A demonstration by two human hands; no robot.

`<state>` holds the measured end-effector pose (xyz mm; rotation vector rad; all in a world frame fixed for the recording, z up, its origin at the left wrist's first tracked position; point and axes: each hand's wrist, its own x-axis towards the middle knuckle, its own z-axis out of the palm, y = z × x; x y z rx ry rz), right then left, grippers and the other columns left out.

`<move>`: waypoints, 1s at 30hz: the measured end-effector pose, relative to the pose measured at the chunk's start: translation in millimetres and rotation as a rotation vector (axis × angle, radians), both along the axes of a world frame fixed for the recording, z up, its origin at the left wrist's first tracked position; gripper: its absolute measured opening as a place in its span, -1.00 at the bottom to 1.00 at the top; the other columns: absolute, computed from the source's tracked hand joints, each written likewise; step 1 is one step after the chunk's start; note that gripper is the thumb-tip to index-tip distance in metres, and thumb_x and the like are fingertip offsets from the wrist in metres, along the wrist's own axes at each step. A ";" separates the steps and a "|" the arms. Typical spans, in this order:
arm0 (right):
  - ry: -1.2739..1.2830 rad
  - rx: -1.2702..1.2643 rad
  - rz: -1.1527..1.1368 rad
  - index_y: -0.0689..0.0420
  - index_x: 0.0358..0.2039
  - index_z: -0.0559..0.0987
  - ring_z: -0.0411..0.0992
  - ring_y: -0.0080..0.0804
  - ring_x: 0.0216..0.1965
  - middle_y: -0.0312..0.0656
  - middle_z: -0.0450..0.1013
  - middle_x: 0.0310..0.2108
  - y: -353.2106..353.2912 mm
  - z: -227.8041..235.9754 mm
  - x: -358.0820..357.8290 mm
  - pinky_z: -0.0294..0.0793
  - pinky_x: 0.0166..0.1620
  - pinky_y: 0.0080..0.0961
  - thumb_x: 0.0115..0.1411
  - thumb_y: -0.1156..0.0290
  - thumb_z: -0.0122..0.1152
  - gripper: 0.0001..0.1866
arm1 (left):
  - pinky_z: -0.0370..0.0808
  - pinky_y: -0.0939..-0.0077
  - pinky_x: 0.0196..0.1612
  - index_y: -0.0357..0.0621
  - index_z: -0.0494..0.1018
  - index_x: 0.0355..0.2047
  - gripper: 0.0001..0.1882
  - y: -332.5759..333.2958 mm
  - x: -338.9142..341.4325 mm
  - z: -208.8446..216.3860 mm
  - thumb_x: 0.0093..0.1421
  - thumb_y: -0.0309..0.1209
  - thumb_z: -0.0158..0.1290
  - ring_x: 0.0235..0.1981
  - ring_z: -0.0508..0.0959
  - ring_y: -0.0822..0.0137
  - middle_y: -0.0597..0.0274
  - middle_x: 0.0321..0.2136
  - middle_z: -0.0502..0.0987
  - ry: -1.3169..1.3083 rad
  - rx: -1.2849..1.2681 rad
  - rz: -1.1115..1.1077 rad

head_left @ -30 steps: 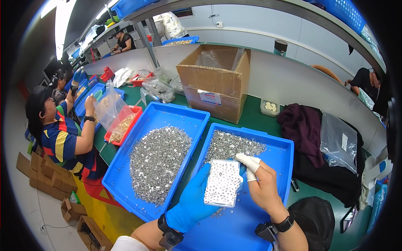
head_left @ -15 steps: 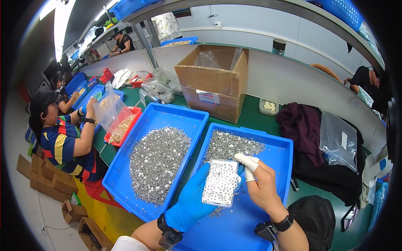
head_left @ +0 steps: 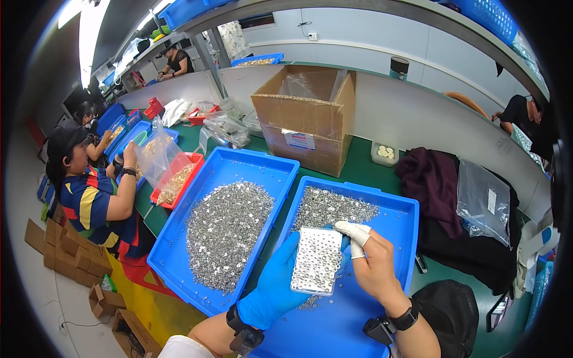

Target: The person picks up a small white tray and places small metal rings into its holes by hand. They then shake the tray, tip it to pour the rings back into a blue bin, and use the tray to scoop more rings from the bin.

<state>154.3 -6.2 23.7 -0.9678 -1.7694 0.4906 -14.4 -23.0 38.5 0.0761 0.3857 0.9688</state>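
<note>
My left hand (head_left: 271, 301), in a blue glove, holds a small white plate with a clear rim (head_left: 316, 262) over the right-hand blue tray (head_left: 349, 334). Rows of small metal rings or holes dot its face. White finger cots cover fingers of my right hand (head_left: 373, 256). These fingers are bent and close together at the plate's upper right corner; whether they pinch anything is hidden. Below the plate, small metal washers (head_left: 334, 206) are heaped at the tray's far end, with a few scattered nearer. A bigger heap of washers (head_left: 227, 230) fills the left-hand blue tray (head_left: 173, 262).
A cardboard box (head_left: 304, 119) stands behind the trays. Dark clothing (head_left: 427, 179) and a clear plastic bag (head_left: 483, 197) lie to the right, a black bag (head_left: 444, 316) nearer. On the left, a co-worker (head_left: 89, 197) holds a plastic bag over a red tray (head_left: 195, 173).
The plate has tilted slightly in my left hand, so its glare is weaker and the rows show more clearly. My right hand stays at its corner, almost unmoved.
</note>
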 end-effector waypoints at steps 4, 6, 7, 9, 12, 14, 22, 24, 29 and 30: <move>0.003 -0.029 -0.008 0.23 -0.19 0.51 0.47 -0.22 -0.26 -0.02 0.47 -0.26 -1.8 3.6 -1.2 0.42 -0.20 -0.53 0.04 0.73 -0.09 -0.68 | 0.31 0.25 0.09 -0.30 0.15 0.10 -0.52 0.4 -1.1 -4.2 0.32 -0.21 -0.41 0.00 0.39 0.13 -0.02 -0.01 0.34 -0.097 0.029 -0.014; 0.004 -0.032 -0.006 0.23 -0.19 0.51 0.47 -0.22 -0.26 -0.02 0.47 -0.27 -2.3 4.5 -1.2 0.42 -0.20 -0.53 0.04 0.73 -0.09 -0.68 | 0.31 0.24 0.09 -0.28 0.16 0.10 -0.52 1.0 -0.5 -4.5 0.32 -0.20 -0.41 -0.01 0.39 0.13 -0.02 -0.02 0.34 -0.121 0.022 -0.020; 0.006 -0.035 -0.004 0.24 -0.19 0.51 0.47 -0.22 -0.26 -0.02 0.47 -0.27 -2.4 5.0 -1.2 0.42 -0.20 -0.53 0.04 0.73 -0.09 -0.68 | 0.30 0.24 0.09 -0.28 0.16 0.10 -0.52 1.1 -0.4 -4.6 0.32 -0.20 -0.41 -0.01 0.39 0.13 -0.02 -0.02 0.35 -0.133 0.019 -0.023; 0.008 -0.037 -0.001 0.24 -0.19 0.51 0.47 -0.22 -0.26 -0.02 0.47 -0.27 -2.2 5.4 -1.0 0.42 -0.20 -0.53 0.05 0.73 -0.09 -0.68 | 0.30 0.24 0.10 -0.28 0.16 0.10 -0.52 1.2 -0.3 -4.5 0.32 -0.19 -0.41 -0.01 0.39 0.13 -0.03 -0.01 0.34 -0.148 0.014 -0.024; 0.007 -0.021 0.001 0.25 -0.19 0.51 0.47 -0.23 -0.26 -0.02 0.47 -0.26 -3.1 5.5 -0.3 0.42 -0.20 -0.53 0.05 0.73 -0.08 -0.69 | 0.29 0.23 0.10 -0.28 0.16 0.10 -0.51 0.7 -0.2 -4.9 0.32 -0.19 -0.41 -0.01 0.39 0.12 -0.03 -0.01 0.34 -0.180 0.001 -0.032; 0.012 -0.020 0.004 0.25 -0.20 0.51 0.47 -0.23 -0.25 -0.02 0.47 -0.26 -3.9 6.5 0.0 0.42 -0.20 -0.54 0.06 0.72 -0.08 -0.69 | 0.28 0.21 0.11 -0.29 0.15 0.10 -0.51 0.4 -0.3 -5.5 0.32 -0.18 -0.41 0.00 0.38 0.10 -0.05 0.00 0.33 -0.176 0.016 -0.035; 0.039 -0.028 0.026 0.27 -0.20 0.50 0.47 -0.25 -0.24 -0.02 0.47 -0.25 -6.2 7.8 0.1 0.42 -0.19 -0.54 0.07 0.71 -0.08 -0.71 | 0.24 0.14 0.13 -0.30 0.14 0.10 -0.50 0.3 -1.4 -8.2 0.32 -0.18 -0.42 0.01 0.37 0.06 -0.11 0.01 0.31 -0.069 -0.002 -0.027; 0.045 -0.037 0.031 0.27 -0.19 0.50 0.47 -0.25 -0.24 -0.02 0.47 -0.26 -6.5 8.0 0.3 0.42 -0.19 -0.54 0.08 0.71 -0.09 -0.71 | 0.24 0.14 0.13 -0.30 0.14 0.10 -0.50 0.6 -1.0 -8.0 0.32 -0.18 -0.42 0.01 0.37 0.06 -0.12 0.01 0.31 -0.071 -0.004 -0.030; 0.039 -0.039 0.031 0.28 -0.19 0.49 0.47 -0.27 -0.25 -0.02 0.47 -0.26 -5.8 6.9 0.8 0.42 -0.19 -0.55 0.08 0.71 -0.09 -0.71 | 0.37 0.26 0.04 -0.26 0.15 0.11 -0.51 1.2 -0.9 -8.4 0.31 -0.18 -0.33 0.00 0.39 0.15 -0.03 0.03 0.31 -0.023 -0.005 -0.037; 0.036 -0.047 0.033 0.28 -0.18 0.49 0.47 -0.27 -0.26 -0.02 0.47 -0.26 -5.8 7.0 1.0 0.42 -0.20 -0.55 0.08 0.71 -0.09 -0.71 | 0.37 0.26 0.04 -0.27 0.15 0.11 -0.51 1.1 -1.2 -8.5 0.31 -0.18 -0.33 0.00 0.39 0.15 -0.03 0.02 0.31 -0.021 0.001 -0.038</move>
